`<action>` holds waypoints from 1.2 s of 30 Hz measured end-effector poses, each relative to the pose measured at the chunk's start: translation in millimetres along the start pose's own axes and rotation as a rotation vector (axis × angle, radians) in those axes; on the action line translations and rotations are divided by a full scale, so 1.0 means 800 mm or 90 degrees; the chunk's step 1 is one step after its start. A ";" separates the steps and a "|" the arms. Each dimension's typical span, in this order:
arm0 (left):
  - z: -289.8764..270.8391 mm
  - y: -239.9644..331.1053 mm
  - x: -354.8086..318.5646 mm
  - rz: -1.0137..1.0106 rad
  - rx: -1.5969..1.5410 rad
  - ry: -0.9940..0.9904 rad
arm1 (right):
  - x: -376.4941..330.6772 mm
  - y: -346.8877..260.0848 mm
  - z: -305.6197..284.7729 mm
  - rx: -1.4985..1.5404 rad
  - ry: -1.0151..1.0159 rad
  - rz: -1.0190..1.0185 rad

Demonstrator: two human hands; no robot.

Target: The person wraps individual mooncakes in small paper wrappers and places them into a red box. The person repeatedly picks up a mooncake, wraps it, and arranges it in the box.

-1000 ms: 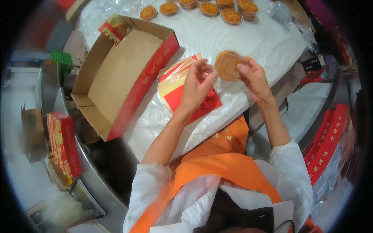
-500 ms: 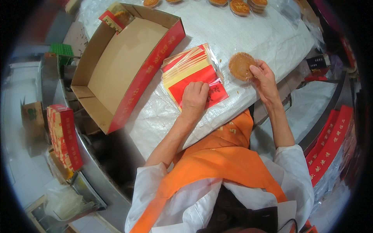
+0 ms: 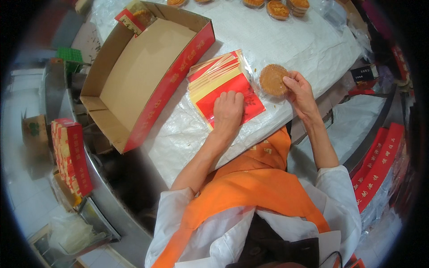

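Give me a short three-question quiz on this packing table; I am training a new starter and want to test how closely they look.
1. True or false: the left hand lies flat on the stack of red and yellow wrappers.
2. What does the right hand hold at its fingers?
A. a round brown cake
B. a pair of scissors
C. a roll of tape
3. Fill the gap: the big open cardboard box lies to the person's ____ of the wrappers.

Key
1. True.
2. A, the round brown cake, which sits at the table's near edge.
3. Left.
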State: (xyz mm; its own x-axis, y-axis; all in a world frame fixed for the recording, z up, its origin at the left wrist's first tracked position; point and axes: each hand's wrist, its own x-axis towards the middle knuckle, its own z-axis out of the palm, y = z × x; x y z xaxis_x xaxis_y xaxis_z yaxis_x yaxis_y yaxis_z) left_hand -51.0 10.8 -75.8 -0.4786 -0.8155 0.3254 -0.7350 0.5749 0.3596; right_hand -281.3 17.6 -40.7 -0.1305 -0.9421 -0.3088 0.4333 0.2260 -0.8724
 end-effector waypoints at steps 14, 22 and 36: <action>-0.003 -0.006 -0.007 0.063 -0.149 0.146 | 0.005 -0.005 0.015 -0.299 -0.143 0.056; -0.029 0.005 0.002 -0.099 -0.414 0.097 | 0.003 -0.017 0.031 -0.335 -0.200 0.064; -0.085 -0.001 0.020 0.117 -0.415 0.196 | -0.054 -0.040 0.084 -0.324 -0.240 -0.072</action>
State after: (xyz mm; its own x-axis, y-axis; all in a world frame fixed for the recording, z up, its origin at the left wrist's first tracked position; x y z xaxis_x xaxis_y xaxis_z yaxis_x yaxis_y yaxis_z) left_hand -25.4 1.9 -11.8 -0.3393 -0.7017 0.6264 -0.1761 0.7016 0.6905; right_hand -229.7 34.6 25.7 0.2116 -0.9686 -0.1307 -0.0538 0.1219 -0.9911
